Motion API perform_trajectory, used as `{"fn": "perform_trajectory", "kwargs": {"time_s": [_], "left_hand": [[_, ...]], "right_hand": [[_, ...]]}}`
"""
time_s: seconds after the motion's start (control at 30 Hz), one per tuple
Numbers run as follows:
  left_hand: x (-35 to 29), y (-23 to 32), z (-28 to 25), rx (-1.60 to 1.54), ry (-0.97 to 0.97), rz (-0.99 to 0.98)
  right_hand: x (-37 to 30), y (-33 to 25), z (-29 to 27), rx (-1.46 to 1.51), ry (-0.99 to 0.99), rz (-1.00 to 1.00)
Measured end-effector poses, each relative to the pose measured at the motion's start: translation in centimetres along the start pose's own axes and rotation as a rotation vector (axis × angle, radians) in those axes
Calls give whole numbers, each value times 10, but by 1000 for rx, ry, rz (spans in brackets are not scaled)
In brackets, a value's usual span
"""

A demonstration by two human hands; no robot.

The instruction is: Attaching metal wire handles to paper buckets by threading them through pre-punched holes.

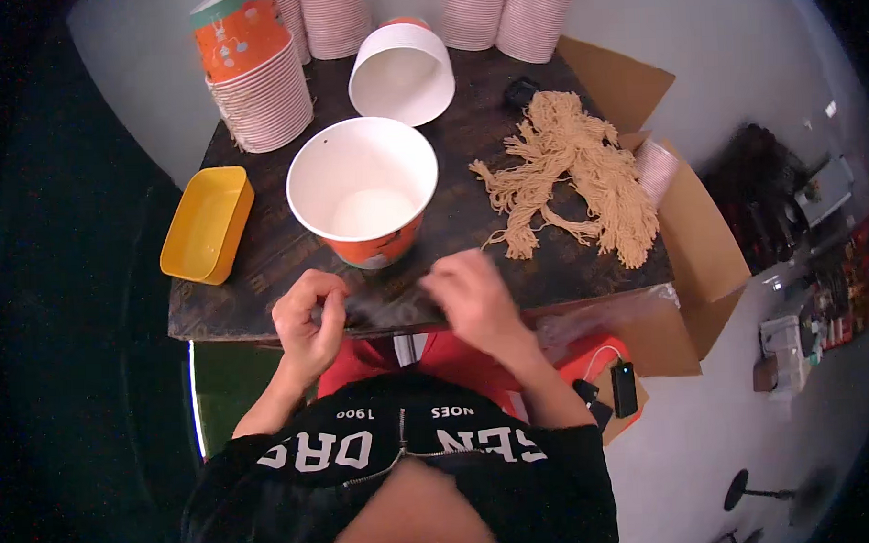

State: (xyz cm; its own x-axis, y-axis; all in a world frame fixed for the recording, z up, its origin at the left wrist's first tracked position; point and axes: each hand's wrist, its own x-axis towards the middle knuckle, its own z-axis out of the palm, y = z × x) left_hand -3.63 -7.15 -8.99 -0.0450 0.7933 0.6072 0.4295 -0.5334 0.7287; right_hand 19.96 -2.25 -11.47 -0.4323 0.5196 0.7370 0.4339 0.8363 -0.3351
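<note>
Near the table's front edge, my left hand (310,319) is closed, thumb and fingers pinched together. Opposite it, my right hand (476,304) has its fingers drawn in, and the fingertips are smeared by motion. A faint greyish blur lies between the two hands; what it is, I cannot make out. Just beyond them a large paper bucket (364,183) stands upright, white inside and orange outside, with a small dark hole near its rim. Another such bucket (404,76) lies on its side behind it, its mouth toward me.
At the left sits a yellow plastic tub (208,227). Nested paper buckets (256,96) stand at the back left, more stacks (335,21) along the back. A heap of tan cords (584,170) covers the table's right side, beside a small black object (521,91) and an open cardboard box (702,253).
</note>
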Motion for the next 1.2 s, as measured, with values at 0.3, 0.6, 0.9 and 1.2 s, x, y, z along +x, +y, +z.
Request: {"fn": "perform_trajectory", "kwargs": {"time_s": [0.3, 0.6, 0.9, 1.2], "left_hand": [[-1, 1, 11, -42, -67, -1], [-6, 4, 14, -32, -291, -207], [4, 11, 11, -249, -402, -606], [0, 8, 18, -343, -357, -624]], "right_hand": [[-11, 34, -28, -38, -116, 192], [-8, 25, 2, -40, -196, 154], [29, -33, 12, 56, 8, 38], [27, -43, 19, 179, -20, 38]]}}
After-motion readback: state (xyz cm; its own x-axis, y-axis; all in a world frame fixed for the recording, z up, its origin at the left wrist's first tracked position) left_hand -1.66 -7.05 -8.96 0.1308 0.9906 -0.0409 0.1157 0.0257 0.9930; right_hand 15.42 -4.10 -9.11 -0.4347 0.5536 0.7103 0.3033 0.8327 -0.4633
